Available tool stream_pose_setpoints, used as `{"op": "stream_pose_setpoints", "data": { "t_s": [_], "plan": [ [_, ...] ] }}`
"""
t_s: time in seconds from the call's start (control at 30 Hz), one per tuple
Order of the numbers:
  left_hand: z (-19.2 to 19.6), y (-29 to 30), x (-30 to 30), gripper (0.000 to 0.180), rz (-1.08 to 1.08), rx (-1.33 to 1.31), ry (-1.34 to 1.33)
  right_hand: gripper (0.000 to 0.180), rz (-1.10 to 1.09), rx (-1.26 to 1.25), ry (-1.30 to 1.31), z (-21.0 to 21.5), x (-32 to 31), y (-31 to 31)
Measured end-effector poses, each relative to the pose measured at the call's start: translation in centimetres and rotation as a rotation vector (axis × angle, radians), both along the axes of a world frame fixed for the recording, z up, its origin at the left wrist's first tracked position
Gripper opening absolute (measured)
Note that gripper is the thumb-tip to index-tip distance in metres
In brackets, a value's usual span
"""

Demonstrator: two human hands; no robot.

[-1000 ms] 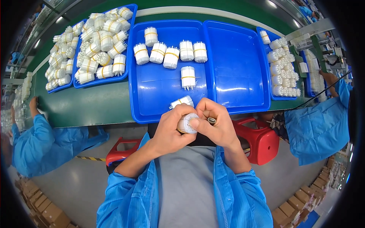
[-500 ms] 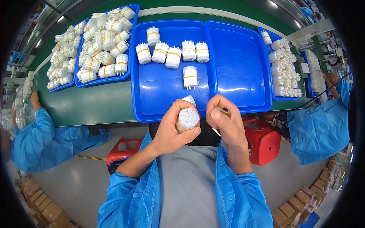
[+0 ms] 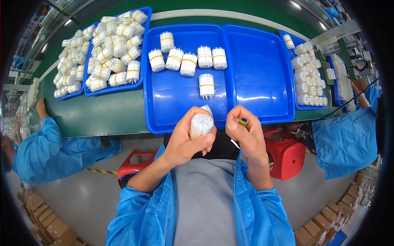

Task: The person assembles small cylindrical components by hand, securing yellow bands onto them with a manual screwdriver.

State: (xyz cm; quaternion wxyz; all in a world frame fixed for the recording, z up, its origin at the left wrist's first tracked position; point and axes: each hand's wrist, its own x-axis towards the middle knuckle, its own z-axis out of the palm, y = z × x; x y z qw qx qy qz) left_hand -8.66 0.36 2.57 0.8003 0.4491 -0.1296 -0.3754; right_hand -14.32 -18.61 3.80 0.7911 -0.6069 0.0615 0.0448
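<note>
— Green conveyor bench (image 3: 111,110) runs across the top, with blue trays set side by side on it. What's in hand?

— Left hand (image 3: 189,141) is wrapped around a white bundle of tubes (image 3: 201,125), fingers and thumb clamped on its sides, its end turned up toward the head. It sits in the air just over the near rim of the middle tray (image 3: 172,98), above the person's lap.

— And the other hand?

— Right hand (image 3: 246,137) is beside it, not touching the bundle. Thumb and forefinger are pinched together on a small yellowish roll (image 3: 243,121). It may be tape, going by the yellow bands on the finished pieces, but it is too small to be sure.

— So which step would you call it?

— I'd judge it as banding: the bundle is gathered and gripped, and no yellow band shows on it, though the palm hides most of its side. Six banded bundles (image 3: 188,61) stand in the middle tray, and the right tray (image 3: 258,69) beside it is bare blue.

— What does the next move need?

— Probably the two hands brought together, the roll's free end laid against the bundle's side, while the left grip stays tight so the tubes don't splay.

— Anyone else about?

— Blue sleeves of co-workers at the left edge (image 3: 45,143) and the right edge (image 3: 349,135), and a heaped tray of bundles (image 3: 106,53) at upper left.
</note>
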Motion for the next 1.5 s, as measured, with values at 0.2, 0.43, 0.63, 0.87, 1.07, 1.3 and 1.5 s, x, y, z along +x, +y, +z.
{"op": "stream_pose_setpoints", "data": {
  "t_s": [0.2, 0.43, 0.63, 0.87, 1.07, 1.3, 1.5],
  "plan": [
    [0.9, -0.4, -0.3, 0.039, 0.133, -0.012, -0.089, 0.019, -0.015, -0.015, 0.008, -0.3, -0.3, -0.3],
    [-0.4, 0.3, 1.3, 0.032, 0.147, 0.061, -0.090, 0.019, -0.038, 0.028, 0.007, -1.1, -0.8, -0.9],
    [2.0, -1.3, 6.9, 0.033, 0.253, 0.382, -0.483, 0.016, -0.095, 0.078, -0.019, -1.6, -1.4, -1.8],
    [1.7, -4.1, 17.5, 0.047, 0.430, 0.869, -1.476, 0.018, -0.203, 0.010, 0.016, -2.5, -3.2, -2.2],
    [1.6, -4.2, 14.6, 0.040, 0.422, 0.860, -1.483, 0.015, -0.305, 0.002, 0.043, -3.0, -4.7, -3.4],
    [2.2, -0.5, 5.9, 0.038, 0.084, 0.740, -1.384, 0.020, -0.335, -0.026, 0.014, -2.6, -3.9, -4.3],
    [-0.2, 0.4, 4.7, 0.039, -0.140, 0.785, -1.290, 0.017, -0.331, 0.015, 0.008, -3.0, -3.8, -3.9]
  ]
}}
